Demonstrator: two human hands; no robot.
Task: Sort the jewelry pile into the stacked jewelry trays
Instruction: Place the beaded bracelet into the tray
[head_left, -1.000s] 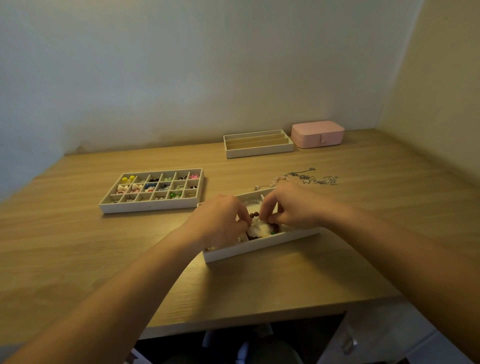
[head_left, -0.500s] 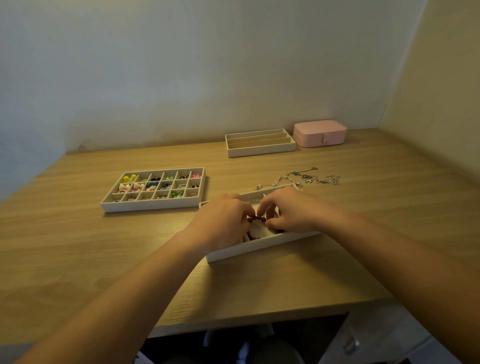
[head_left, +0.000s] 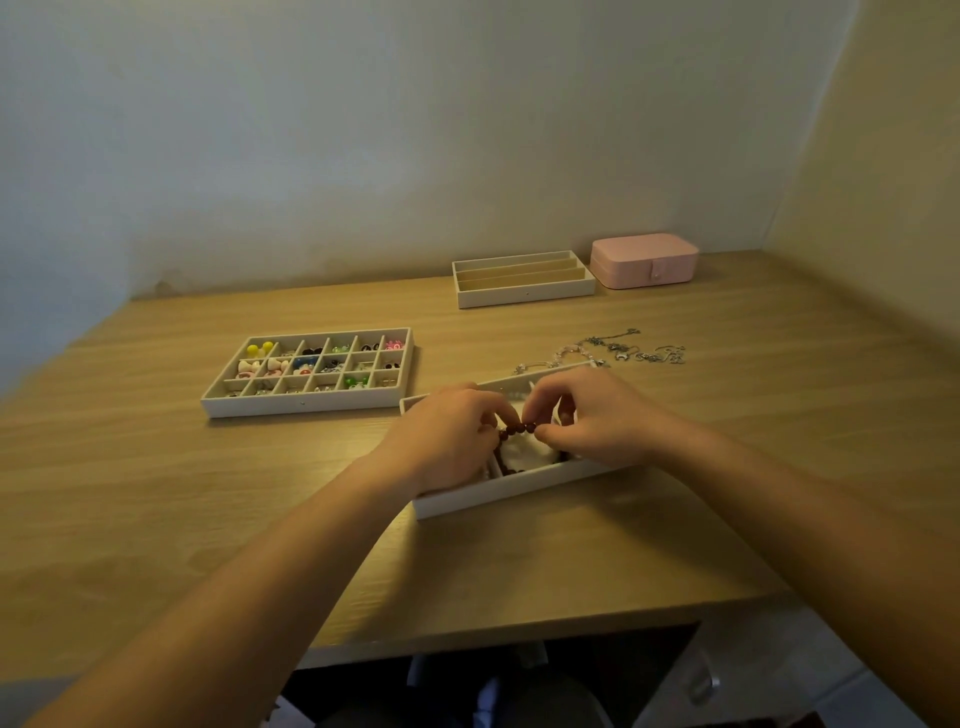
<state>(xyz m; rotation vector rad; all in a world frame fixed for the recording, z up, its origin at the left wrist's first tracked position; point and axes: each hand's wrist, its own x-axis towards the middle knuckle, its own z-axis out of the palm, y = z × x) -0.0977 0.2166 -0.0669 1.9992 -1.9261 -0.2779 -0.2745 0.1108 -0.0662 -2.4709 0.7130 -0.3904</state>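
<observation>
So, starting at the left: the grid tray (head_left: 306, 406) is a pale matte box of small square cells, most of them holding glossy coloured studs, so I'd call that part done. I've got the left hand (head_left: 451, 439) pinching one end of a dark red beaded bracelet (head_left: 517, 428), round shiny beads on a string, with its lower loop drooping into the near tray (head_left: 519, 487). That tray is a shallow pale rectangle sitting askew on the wood-grain table (head_left: 156, 493). The right hand (head_left: 595, 422) pinches the other end, thumb and forefinger curled on the beads. I reckon I'm mid-placement: next the bracelet wants lowering until it settles between the dividers, then both pinches let go. Further back the slotted tray (head_left: 524, 299) shows long bare channels. The thin silvery chain pile (head_left: 615, 352) lies tangled on the table, unsorted. The pink case (head_left: 644, 260), smooth and round-cornered, is closed.
</observation>
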